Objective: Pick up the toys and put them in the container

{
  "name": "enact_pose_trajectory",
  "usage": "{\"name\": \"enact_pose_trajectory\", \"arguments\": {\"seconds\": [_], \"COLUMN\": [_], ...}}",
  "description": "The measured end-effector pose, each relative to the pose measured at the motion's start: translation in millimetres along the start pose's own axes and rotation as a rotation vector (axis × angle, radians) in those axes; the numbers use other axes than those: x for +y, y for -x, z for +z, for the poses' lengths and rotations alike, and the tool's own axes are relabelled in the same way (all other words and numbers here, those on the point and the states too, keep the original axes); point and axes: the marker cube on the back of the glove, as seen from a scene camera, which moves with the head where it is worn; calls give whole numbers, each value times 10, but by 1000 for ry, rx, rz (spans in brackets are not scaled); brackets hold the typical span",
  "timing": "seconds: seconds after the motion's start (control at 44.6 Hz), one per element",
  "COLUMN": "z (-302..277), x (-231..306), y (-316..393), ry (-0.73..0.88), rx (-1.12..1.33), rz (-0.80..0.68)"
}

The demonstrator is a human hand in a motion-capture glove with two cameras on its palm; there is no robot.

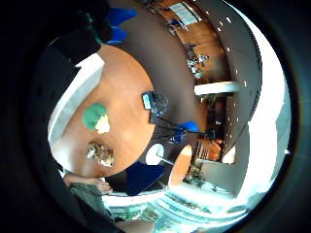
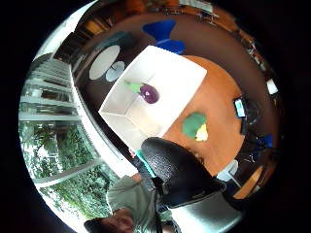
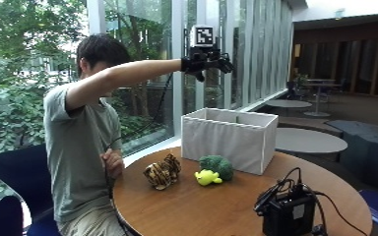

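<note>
Going left to right across the outside view, the tiger-striped toy (image 3: pixel 162 173) lies on the round table (image 3: pixel 228 211) nearest the person, the green and yellow toy (image 3: pixel 212 170) sits just beside it, touching or nearly touching the container's wall, and the white container (image 3: pixel 230 137) stands behind them. The gloved right hand (image 3: pixel 206 62) hangs high above the container's open top, fingers spread and relaxed, holding nothing. A purple eggplant toy (image 2: pixel 147 92) already lies inside the container. Both remaining toys sit well below the fingers and toward the person's side of them, so the coming move looks like a long descent back toward the body. The striped toy's long axis runs roughly along the table edge.
</note>
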Motion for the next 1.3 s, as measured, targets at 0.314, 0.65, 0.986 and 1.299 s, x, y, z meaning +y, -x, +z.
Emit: {"name": "enact_pose_trajectory", "arguments": {"seconds": [0.314,0.65,0.986,1.299], "z": [747,3352,3885,3962], "x": [1189,1915,1953,1690], "y": [-138,-590,-15,-80], "ry": [49,270,205,268], "rx": [-150,-126,-278,-396], "rz": [55,245,-5,109]}}
